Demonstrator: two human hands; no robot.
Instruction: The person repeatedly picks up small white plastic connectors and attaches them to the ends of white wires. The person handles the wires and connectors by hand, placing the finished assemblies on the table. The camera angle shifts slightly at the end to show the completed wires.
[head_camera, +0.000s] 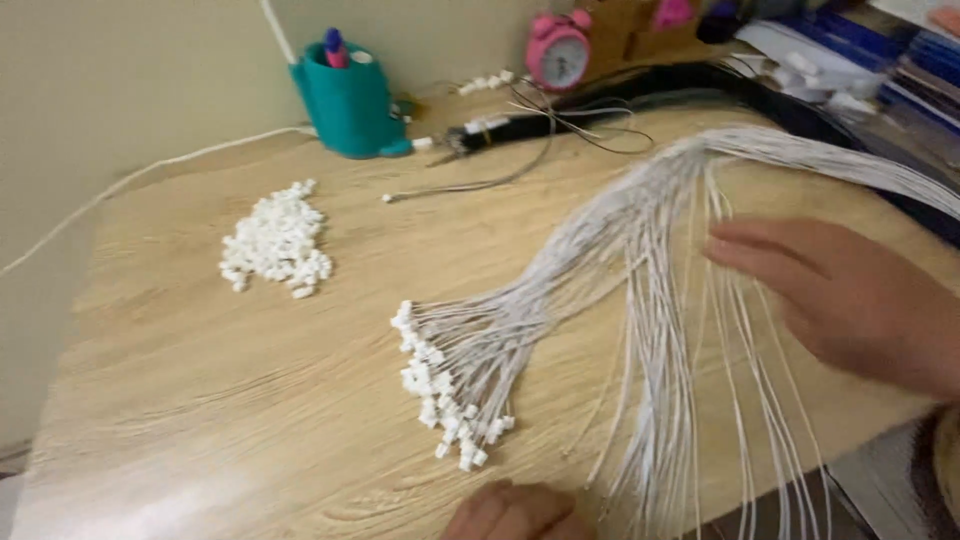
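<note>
On the wooden worktop (200, 400), the right hand (840, 300) is laid open and flat on the bundle of white wires (620, 240) at centre-right, many already capped with white connectors (445, 385), a pile of loose connectors (277, 240) is left at upper left, and the left hand (515, 512), at the bottom edge, is too cropped for its grip to be told.

We sat at a light wooden table (200, 400) pushed against a plain beige wall (130, 70). A teal pen holder (347, 105) and pink alarm clock (558, 52) stood along its far edge, softly lit.
</note>
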